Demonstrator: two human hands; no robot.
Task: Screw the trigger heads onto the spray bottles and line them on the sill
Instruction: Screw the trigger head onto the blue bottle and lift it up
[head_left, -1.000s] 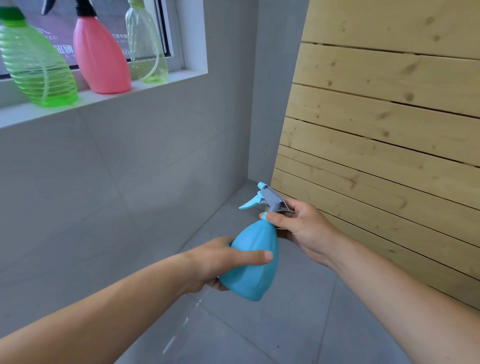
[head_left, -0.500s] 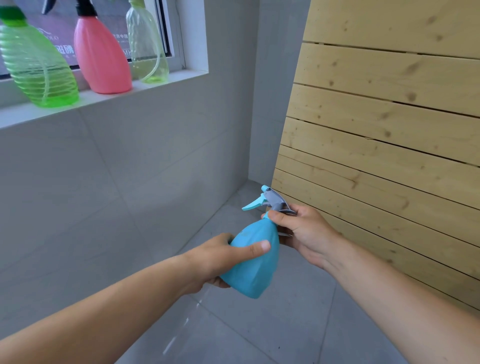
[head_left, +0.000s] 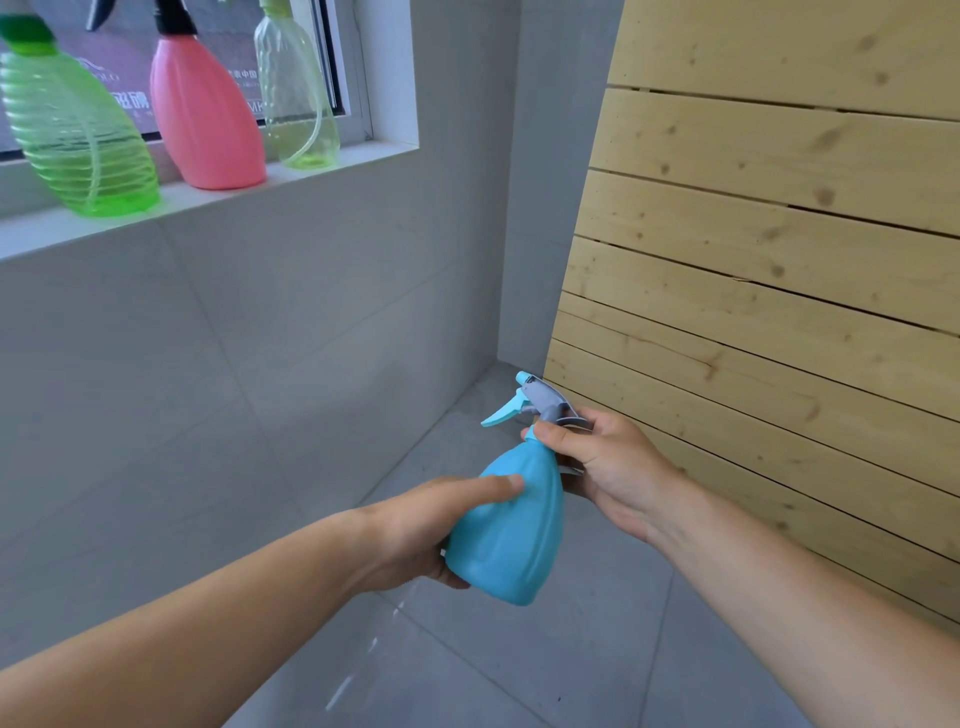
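While the left hand (head_left: 421, 530) grips the blue bottle (head_left: 511, 530) | right hand (head_left: 597, 457) pinching the trigger head (head_left: 540, 402) collar has turned slightly | screwing likely nearly finished | sill (head_left: 208, 200) next

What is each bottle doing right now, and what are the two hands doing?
Blue bottle: held in the air, tilted, trigger head on its neck.
Green bottle: standing on the sill, green cap on.
Pink bottle: standing on the sill, black head on.
Clear yellow-green bottle: standing on the sill, tube inside.
Left hand: gripping the blue bottle's body.
Right hand: gripping its neck at the trigger head.
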